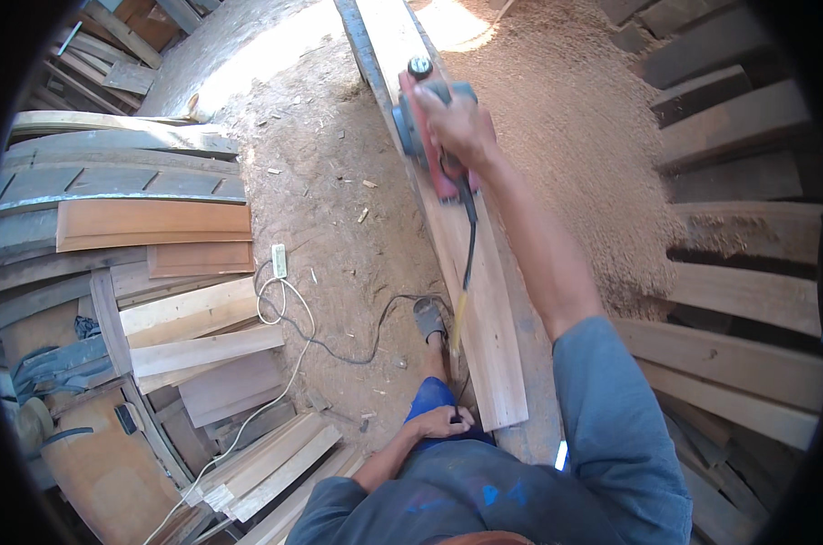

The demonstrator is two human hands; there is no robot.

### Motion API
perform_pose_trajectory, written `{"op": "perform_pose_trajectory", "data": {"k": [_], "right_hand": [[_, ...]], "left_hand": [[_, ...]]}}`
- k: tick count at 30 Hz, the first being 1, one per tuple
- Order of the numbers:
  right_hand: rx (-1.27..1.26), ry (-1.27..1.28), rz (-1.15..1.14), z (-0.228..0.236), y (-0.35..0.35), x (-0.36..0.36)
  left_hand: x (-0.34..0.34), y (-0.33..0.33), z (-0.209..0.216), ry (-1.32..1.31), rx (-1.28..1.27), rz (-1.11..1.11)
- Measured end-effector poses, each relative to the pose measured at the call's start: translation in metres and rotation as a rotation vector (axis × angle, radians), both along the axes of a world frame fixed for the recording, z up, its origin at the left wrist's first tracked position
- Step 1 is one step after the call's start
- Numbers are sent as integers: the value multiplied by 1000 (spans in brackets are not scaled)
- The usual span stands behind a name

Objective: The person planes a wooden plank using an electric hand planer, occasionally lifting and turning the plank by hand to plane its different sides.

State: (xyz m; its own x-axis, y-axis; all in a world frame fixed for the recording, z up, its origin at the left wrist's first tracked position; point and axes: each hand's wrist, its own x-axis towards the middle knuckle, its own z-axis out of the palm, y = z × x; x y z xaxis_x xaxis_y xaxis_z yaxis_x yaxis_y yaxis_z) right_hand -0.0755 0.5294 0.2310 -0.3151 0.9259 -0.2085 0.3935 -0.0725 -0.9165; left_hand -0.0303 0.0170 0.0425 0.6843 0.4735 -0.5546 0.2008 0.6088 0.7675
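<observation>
My right hand point(461, 127) is closed around the handle of a red and grey electric planer point(406, 132), slightly blurred. The planer rests on a long pale wooden board point(493, 350) that runs away from me. A dark power cord point(470, 241) leaves the planer's back end and hangs down over the board. My left hand point(443, 421) is by my thigh, next to the board's near end, with its fingers curled. The thin dark cord runs down into these fingers.
The board lies on a bench point(531, 400). Sawdust and shavings point(575, 136) are heaped to its right. Stacked planks point(747, 295) line the right side, with more timber point(193, 309) at the left. A white extension socket point(279, 261) and loose cables point(375, 350) lie on the floor.
</observation>
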Motion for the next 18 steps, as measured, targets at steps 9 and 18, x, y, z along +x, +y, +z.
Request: {"op": "perform_pose_trajectory", "data": {"k": [9,18], "right_hand": [[-229,104,5,14,114,-78],[-118,-12,74,-9,48,7]], "left_hand": [[-79,56,-38,528,-54,761],[-105,154,-49,637,339,945]]}}
